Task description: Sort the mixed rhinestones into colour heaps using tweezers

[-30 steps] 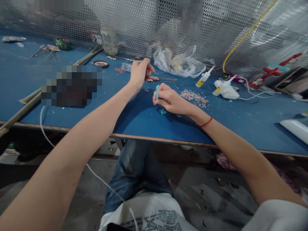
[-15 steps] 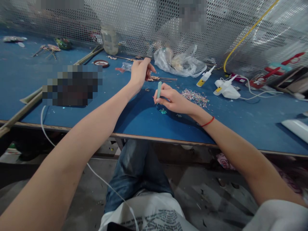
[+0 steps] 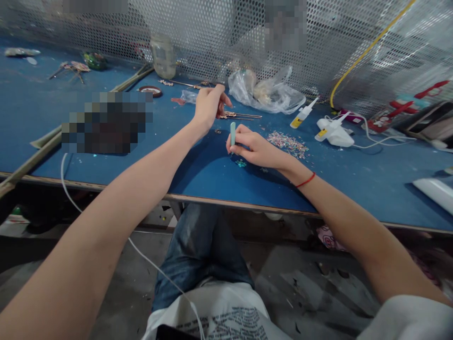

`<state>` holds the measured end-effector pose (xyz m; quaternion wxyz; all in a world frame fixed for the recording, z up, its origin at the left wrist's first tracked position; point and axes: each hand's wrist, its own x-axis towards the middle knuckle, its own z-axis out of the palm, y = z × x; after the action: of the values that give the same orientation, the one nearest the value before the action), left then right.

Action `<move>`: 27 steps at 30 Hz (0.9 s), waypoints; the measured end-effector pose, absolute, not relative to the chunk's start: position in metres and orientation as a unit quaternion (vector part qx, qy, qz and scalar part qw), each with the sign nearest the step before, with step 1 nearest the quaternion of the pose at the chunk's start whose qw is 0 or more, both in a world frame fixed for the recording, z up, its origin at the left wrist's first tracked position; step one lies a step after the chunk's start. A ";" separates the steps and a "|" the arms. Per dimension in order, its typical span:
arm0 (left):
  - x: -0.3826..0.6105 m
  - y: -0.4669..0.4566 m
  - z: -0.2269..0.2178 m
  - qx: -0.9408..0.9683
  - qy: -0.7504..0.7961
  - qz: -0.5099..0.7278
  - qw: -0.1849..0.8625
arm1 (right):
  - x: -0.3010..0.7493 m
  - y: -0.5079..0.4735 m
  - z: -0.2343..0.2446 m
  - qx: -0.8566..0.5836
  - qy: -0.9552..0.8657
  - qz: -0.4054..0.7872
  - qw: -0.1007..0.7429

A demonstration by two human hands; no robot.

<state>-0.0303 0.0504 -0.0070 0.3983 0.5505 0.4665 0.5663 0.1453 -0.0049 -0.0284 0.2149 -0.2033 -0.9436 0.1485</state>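
Over the blue worktop, stick: a pale teal stick is standing nearly upright, its lower end pointing down at the surface.

Right hand: the right hand, with a red string around its wrist, is closing on the stick between thumb and fingers.

Left hand: the left hand is hanging half curled, its fingertips just beside a bundle of gold hairpins. Those fingers are partly hiding their grip, so I cannot tell whether they are holding anything.

Beside the hands: a small patch of teal flakes is lying just below the stick, and 1 heap of mixed sequins is spreading out to the right.

How far along: most of the sequins appear to be remaining in the heap. Whether any hairpin is carrying decoration is too small to tell.

Farther back: 1 clear plastic bag, 1 glass jar and 2 white glue bottles are standing or lying near a perforated metal screen.
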 end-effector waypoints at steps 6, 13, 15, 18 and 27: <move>-0.030 0.050 -0.009 0.559 0.455 0.569 0.396 | 0.141 -0.009 -0.027 -0.211 -0.944 0.140 0.212; -0.030 0.049 -0.006 0.556 0.451 0.563 0.412 | 0.144 -0.004 -0.031 -0.228 -0.929 0.160 0.243; -0.031 0.050 -0.006 0.558 0.453 0.562 0.410 | 0.144 -0.004 -0.032 -0.237 -0.924 0.164 0.250; -0.031 0.050 -0.008 0.563 0.455 0.557 0.407 | 0.144 -0.005 -0.032 -0.256 -0.915 0.182 0.255; -0.031 0.048 -0.006 0.551 0.451 0.571 0.409 | 0.141 0.000 -0.036 -0.302 -0.879 0.232 0.287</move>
<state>-0.0311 0.0478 -0.0057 0.4091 0.5508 0.4513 0.5706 0.1414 0.0005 -0.0361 0.2870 -0.3020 -0.8791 0.2317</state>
